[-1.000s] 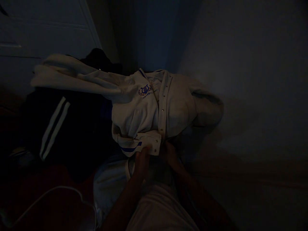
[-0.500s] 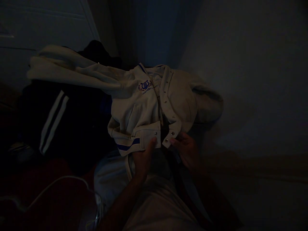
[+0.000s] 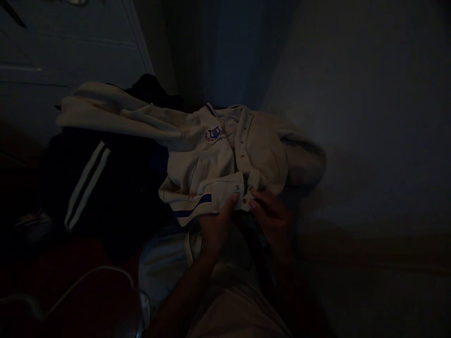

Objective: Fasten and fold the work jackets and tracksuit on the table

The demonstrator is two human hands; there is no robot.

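Note:
A cream snap-button jacket (image 3: pixel 197 155) with a blue emblem (image 3: pixel 214 134) on the chest lies spread before me, its front partly open. Between thumb and fingers, my left hand (image 3: pixel 218 225) pinches the hem band (image 3: pixel 223 193), which carries a blue stripe and a metal snap (image 3: pixel 237 188). My right hand (image 3: pixel 273 216) grips the opposite hem corner, where two snaps show at the fingertips. The two hem ends are close together, and the left one slightly covers the right or sits just beside it; the dimness hides which. Fingers under the cloth are out of sight.
Dark clothing with two white stripes (image 3: pixel 86 185) lies at the left under the jacket's sleeve. A white cable (image 3: pixel 102 268) curves over the reddish floor. A pale wall (image 3: pixel 369 117) rises on the right, and a panelled door (image 3: pixel 88 56) stands at the back left.
The left hem end has moved right and up toward the right one, narrowing the gap. My right fingers have shifted up around the snaps. The view has tilted a little.

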